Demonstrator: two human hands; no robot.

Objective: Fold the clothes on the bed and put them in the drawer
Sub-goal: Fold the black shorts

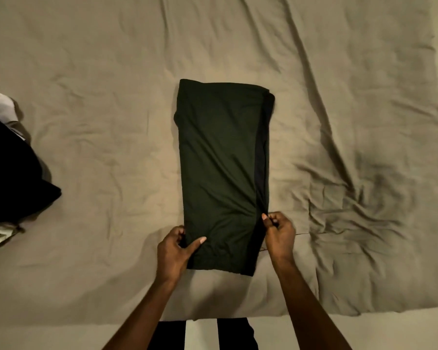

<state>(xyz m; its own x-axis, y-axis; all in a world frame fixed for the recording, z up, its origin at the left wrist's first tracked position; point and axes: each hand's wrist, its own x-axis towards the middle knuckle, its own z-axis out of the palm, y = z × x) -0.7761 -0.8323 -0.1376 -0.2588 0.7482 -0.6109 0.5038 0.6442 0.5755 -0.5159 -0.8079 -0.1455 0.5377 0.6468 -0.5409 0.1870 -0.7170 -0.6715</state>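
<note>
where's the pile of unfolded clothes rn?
Head view, far left edge: the heap of black and white clothes lies on the tan bedsheet, apart from the dark green folded garment.

A folded garment [223, 173] lies lengthwise on the bed [99, 72], near its middle, its long axis running away from the person. The left hand [175, 251] holds the garment's near left corner, thumb on top; the right hand [278, 232] pinches its near right edge. The two hands sit at opposite sides of the near end. A pile of clothes [10, 168] lies at the left edge of the bed, well apart from the garment. The person's legs [233, 334] stand at the near edge of the bed, between the forearms.
</note>
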